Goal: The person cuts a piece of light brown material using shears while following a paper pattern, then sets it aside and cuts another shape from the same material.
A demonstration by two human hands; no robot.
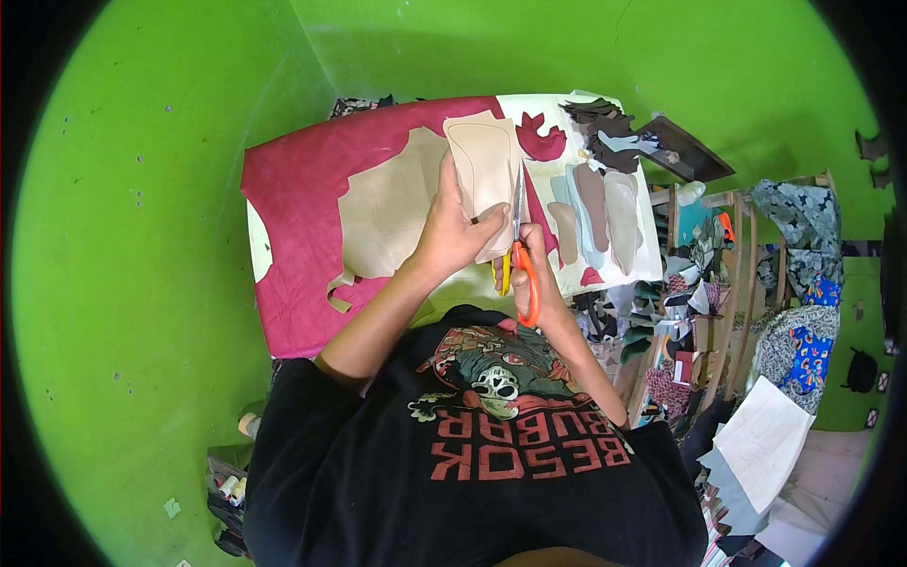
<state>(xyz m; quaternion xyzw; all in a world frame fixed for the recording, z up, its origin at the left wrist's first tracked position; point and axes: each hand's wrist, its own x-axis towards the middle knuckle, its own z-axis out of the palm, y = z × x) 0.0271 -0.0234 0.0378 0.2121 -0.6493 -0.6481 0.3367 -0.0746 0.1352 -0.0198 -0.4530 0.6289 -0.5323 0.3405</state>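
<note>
My left hand [461, 230] grips a beige piece of material [484, 161] with a curved outline drawn on it, thumb on top. My right hand [540, 260] is closed round the orange and yellow handles of the scissors [518, 213]. The blades point away from me along the right edge of the beige piece. Under my left wrist, a larger beige sheet [378, 213] with an irregular edge lies on dark red material [293, 189]. To the right of the scissors are several cut sole-shaped pieces [590, 213] in grey, brown and pale blue.
The table [642, 269] has a pale surface. Dark scraps [605, 128] and a dark tray [685, 146] are at its back right. A wooden rack [742, 293] with fabric pieces stands to the right, with patterned cloth [803, 227] hanging beside it. Green walls rise behind and left.
</note>
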